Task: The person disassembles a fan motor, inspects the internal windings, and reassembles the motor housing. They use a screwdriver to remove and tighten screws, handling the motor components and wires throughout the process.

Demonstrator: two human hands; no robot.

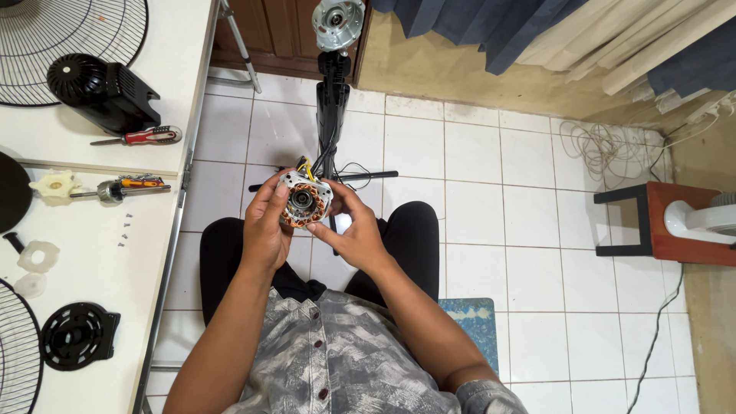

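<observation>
Motor stator [304, 204] (copper windings) between 2 hands

We sit with both forearms raised and angled inward, so that they meet in front of the chest above our knees. Our left hand [266, 224] is cupped with its back toward the camera, fingers curled forward and closed on a held part. Our right hand [354, 230] mirrors it from the other side, thumb up, fingertips pinched inward. Wrists nearly straight, the two hands close together.
</observation>
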